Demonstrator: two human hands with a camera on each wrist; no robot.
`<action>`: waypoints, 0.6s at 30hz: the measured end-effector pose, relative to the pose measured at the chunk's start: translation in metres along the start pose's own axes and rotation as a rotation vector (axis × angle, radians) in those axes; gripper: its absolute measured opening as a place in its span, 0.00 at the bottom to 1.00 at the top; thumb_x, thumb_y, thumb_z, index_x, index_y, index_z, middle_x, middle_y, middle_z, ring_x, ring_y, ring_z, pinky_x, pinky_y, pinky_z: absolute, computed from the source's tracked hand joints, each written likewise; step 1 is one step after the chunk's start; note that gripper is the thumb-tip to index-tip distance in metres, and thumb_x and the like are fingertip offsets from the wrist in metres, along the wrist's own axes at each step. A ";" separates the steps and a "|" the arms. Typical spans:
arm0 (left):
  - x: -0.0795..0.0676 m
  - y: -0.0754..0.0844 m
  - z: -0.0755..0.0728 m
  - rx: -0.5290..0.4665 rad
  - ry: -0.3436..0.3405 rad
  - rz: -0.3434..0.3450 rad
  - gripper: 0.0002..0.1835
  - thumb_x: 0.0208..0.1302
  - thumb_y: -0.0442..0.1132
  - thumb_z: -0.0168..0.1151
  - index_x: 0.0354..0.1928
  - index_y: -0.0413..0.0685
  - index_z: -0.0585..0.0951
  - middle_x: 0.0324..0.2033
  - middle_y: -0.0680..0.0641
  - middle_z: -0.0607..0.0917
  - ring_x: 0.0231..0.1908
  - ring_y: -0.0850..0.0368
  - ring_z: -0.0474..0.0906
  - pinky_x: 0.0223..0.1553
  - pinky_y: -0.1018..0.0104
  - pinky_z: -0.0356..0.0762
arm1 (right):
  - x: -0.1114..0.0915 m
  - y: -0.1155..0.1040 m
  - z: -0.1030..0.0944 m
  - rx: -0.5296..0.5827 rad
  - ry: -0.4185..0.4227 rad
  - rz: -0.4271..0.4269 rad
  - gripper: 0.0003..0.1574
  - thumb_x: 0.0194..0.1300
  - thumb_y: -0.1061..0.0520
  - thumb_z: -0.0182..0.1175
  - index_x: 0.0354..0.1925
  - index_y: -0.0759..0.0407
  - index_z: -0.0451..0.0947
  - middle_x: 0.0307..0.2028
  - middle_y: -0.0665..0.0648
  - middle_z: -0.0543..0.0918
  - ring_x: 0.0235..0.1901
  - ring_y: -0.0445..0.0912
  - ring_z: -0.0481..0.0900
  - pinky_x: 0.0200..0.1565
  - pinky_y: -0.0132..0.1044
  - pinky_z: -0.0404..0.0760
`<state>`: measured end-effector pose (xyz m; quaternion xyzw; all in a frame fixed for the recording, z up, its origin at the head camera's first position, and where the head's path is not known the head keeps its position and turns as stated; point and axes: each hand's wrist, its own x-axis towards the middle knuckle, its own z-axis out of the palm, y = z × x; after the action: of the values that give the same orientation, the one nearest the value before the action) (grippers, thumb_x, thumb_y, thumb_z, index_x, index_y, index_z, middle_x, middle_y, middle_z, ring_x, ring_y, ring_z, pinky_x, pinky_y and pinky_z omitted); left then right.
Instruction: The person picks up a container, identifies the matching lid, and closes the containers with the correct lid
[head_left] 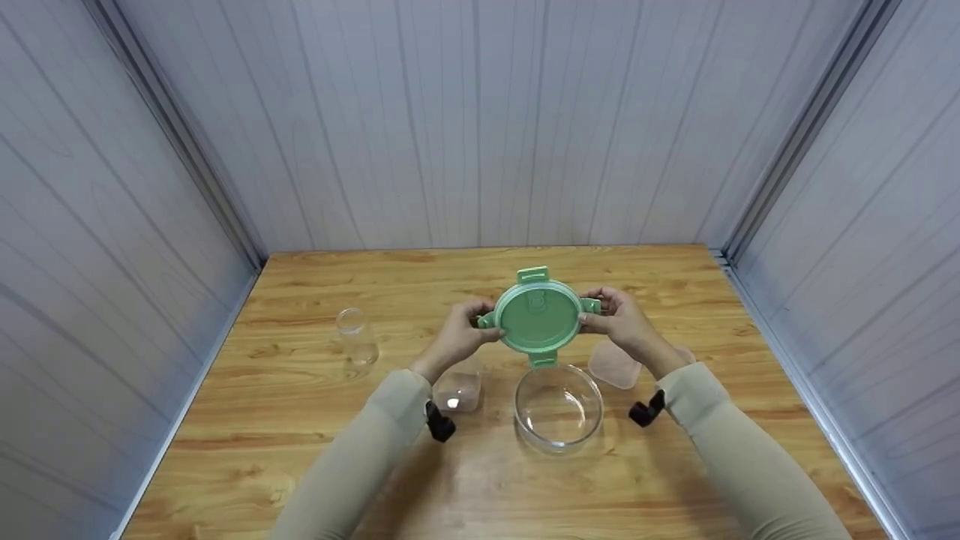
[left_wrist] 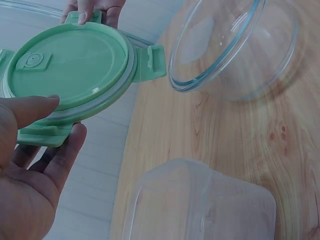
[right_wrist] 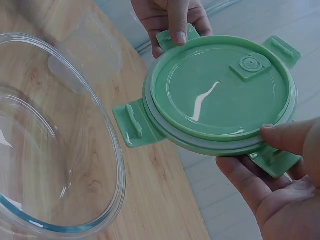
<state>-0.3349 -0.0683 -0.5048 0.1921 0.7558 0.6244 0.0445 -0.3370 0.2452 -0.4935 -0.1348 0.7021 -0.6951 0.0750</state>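
A round green lid (head_left: 540, 319) with several locking flaps is held tilted above the table. My left hand (head_left: 463, 331) pinches its left side, thumb on the face and fingers behind. On the opposite side my right hand (head_left: 621, 324) grips it the same way, as the right wrist view shows by the thumb on the lid (right_wrist: 220, 95) near one flap. A round clear glass bowl (head_left: 559, 409) stands on the table just nearer than the lid, apart from it. The lid's inner face, with a pale sealing ring, shows in both wrist views.
Left of the bowl, partly behind my left wrist, lies a clear rectangular container (head_left: 459, 386). A translucent square lid (head_left: 615, 365) lies by my right forearm. Further left stands a clear drinking glass (head_left: 357, 337). Panelled walls (head_left: 480, 127) enclose the wooden table (head_left: 300, 450).
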 end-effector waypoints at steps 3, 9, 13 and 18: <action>-0.001 0.000 0.000 0.010 0.001 0.022 0.11 0.62 0.21 0.71 0.46 0.27 0.85 0.37 0.44 0.88 0.35 0.63 0.78 0.38 0.74 0.81 | -0.001 -0.001 0.000 -0.022 -0.003 -0.017 0.16 0.70 0.77 0.62 0.55 0.71 0.79 0.42 0.48 0.89 0.39 0.43 0.91 0.48 0.38 0.93; -0.005 0.002 0.001 0.071 0.006 0.019 0.10 0.62 0.22 0.73 0.45 0.31 0.87 0.39 0.41 0.91 0.37 0.62 0.80 0.40 0.73 0.81 | -0.002 -0.002 -0.002 -0.008 -0.038 -0.065 0.15 0.69 0.78 0.62 0.50 0.65 0.81 0.43 0.47 0.89 0.41 0.42 0.90 0.50 0.38 0.93; -0.008 0.004 0.001 0.118 0.001 0.021 0.09 0.64 0.25 0.75 0.45 0.34 0.89 0.40 0.41 0.92 0.39 0.61 0.83 0.45 0.69 0.85 | -0.003 -0.002 -0.002 -0.010 -0.052 -0.080 0.16 0.69 0.78 0.63 0.47 0.62 0.83 0.42 0.46 0.89 0.42 0.41 0.91 0.50 0.38 0.92; -0.013 0.004 0.004 0.182 0.015 0.079 0.08 0.64 0.27 0.76 0.43 0.35 0.88 0.39 0.41 0.91 0.41 0.60 0.84 0.50 0.62 0.89 | -0.004 -0.003 -0.003 -0.058 -0.038 -0.094 0.16 0.68 0.77 0.65 0.46 0.60 0.85 0.40 0.44 0.90 0.40 0.39 0.89 0.49 0.32 0.91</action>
<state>-0.3211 -0.0683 -0.5036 0.2202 0.8017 0.5557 -0.0035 -0.3343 0.2494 -0.4908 -0.1832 0.7133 -0.6745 0.0516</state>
